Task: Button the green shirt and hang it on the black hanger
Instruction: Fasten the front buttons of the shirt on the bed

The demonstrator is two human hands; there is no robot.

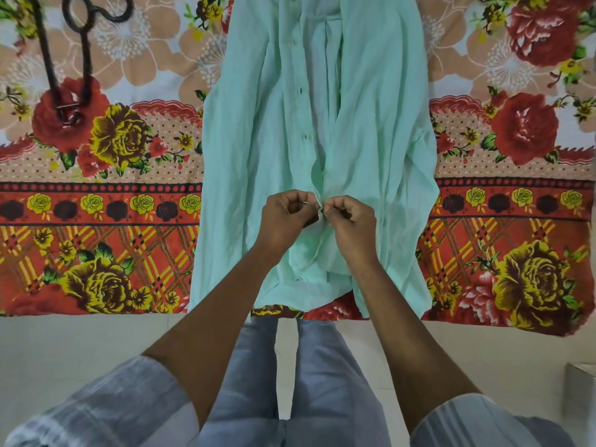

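Head view shows the green shirt (371, 150) spread flat on a flowered bedsheet (106, 208), its hem toward the person and its collar end running off the top edge. The front stands open above the hands, where the two front edges lie apart and a row of buttonholes (300, 91) runs down the left-hand edge. Lower down the two edges meet between the hands. The left hand (283, 217) pinches the left front edge with curled fingers, and the right hand (350, 221) pinches the right front edge the same way, the fingertips of both almost touching at the seam. Whether a button sits between them cannot be told.

Well apart from the shirt, at the upper left of the bedsheet, lies the black hanger (80, 53), its hook curled toward the top edge. Below the bedsheet's near edge is a pale floor (80, 343), with the person's light trousers (322, 382) and pale sleeves (122, 404) in the foreground.
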